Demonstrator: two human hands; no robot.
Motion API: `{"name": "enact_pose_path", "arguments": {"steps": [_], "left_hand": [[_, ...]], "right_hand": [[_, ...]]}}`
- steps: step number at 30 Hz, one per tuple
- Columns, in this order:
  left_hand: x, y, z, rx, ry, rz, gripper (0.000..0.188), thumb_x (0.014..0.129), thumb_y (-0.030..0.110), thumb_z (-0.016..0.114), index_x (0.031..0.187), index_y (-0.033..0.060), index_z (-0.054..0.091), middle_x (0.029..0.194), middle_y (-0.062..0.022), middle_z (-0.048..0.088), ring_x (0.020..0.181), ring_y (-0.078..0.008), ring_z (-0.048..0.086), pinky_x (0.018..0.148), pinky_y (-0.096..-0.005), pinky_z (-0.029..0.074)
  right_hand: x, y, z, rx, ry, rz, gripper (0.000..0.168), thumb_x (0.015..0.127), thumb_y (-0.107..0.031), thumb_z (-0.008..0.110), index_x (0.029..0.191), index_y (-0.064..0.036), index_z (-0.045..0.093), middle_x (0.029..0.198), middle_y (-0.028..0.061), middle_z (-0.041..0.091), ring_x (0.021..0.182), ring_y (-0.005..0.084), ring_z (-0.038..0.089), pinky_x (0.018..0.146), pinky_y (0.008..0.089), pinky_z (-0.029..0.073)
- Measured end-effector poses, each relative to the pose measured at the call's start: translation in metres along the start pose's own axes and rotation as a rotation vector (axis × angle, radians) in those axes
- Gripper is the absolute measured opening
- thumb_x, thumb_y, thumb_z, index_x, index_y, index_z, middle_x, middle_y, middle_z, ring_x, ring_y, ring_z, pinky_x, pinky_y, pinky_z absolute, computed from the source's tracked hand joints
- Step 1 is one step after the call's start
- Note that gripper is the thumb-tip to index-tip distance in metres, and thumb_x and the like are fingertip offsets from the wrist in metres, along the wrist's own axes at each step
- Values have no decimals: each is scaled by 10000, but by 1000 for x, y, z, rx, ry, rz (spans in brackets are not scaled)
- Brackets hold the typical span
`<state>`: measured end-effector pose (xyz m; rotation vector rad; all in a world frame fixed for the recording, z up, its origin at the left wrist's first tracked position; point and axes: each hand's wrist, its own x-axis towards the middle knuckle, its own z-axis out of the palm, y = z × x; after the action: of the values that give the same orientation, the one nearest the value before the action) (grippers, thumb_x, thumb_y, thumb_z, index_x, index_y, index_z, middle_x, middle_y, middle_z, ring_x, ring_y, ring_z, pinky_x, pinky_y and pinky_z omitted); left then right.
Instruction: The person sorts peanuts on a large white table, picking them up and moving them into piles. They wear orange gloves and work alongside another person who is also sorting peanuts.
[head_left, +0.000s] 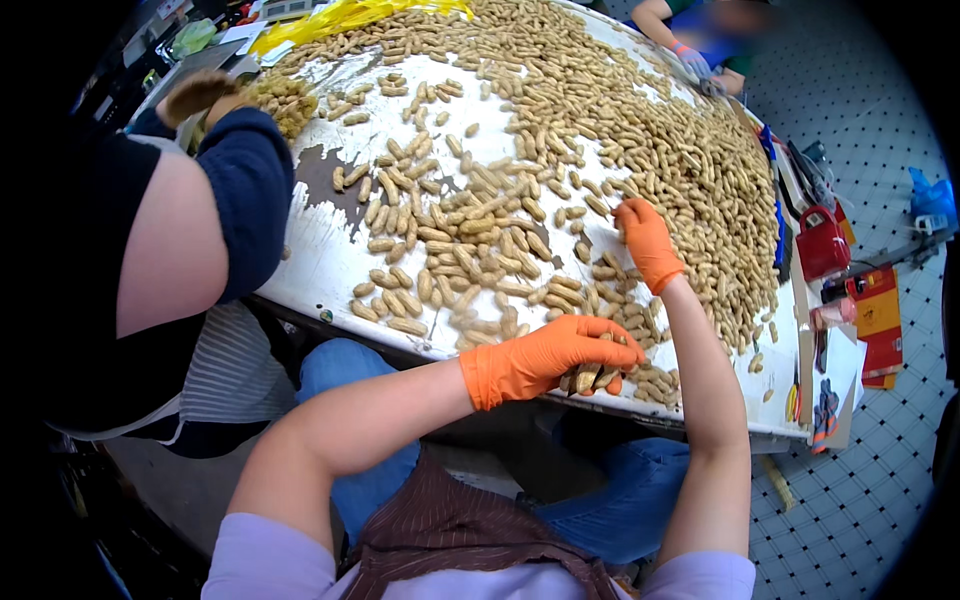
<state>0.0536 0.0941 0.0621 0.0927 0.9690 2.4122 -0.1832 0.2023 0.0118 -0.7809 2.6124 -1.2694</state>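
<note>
Both my hands wear orange gloves. My left hand (555, 356) is at the near edge of the white table (315, 289), its fingers curled around several unshelled peanuts, some of them dark. Farther out and to the right, my right hand (646, 241) reaches down among the loose peanuts (480, 225), its fingertips bent together; whether a peanut is between them is hidden. A dense layer of peanuts (705, 187) covers the table's far and right parts, while looser ones lie in front of me.
A co-worker (247, 195) sits close at my left, another person (697, 45) is at the far right edge. Yellow strips (352, 22) lie at the back left. Along the right side are a red mug (823, 241), blue pens (780, 217) and grey-orange gloves (826, 416).
</note>
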Motion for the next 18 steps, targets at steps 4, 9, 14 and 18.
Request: {"name": "enact_pose_path", "arguments": {"steps": [4,9,14,18], "left_hand": [[1,-23,6,99,-118,-142,220,872,181,646,1015,16,626,777,-68,638,666,-99,599,525,-225,431],[0,-27,-1,201,-98,-184,225,862,170,654,1016,7,638,764,-82,638,643,-89,580,536,-219,436],[-5,-14,12,267,-40,-162,233,847,169,662,1004,-2,649,751,-77,638,645,-104,588,551,-213,439],[-2,2,-7,486,173,-91,237,818,165,687,991,7,653,736,-61,626,660,-107,599,553,-207,447]], "right_hand": [[-7,-57,18,65,-204,45,341,863,-246,626,1033,50,639,918,145,681,796,203,648,722,297,497],[-1,-105,-7,507,-60,-173,362,904,-181,600,1190,37,558,1110,103,630,947,153,609,821,252,477],[-60,-47,-52,163,-118,-172,353,891,-200,625,1175,5,578,1065,97,650,962,152,605,854,284,473],[-106,-16,-85,30,-79,-30,373,892,-186,631,1210,-4,564,1154,106,629,1059,178,593,910,299,465]]}}
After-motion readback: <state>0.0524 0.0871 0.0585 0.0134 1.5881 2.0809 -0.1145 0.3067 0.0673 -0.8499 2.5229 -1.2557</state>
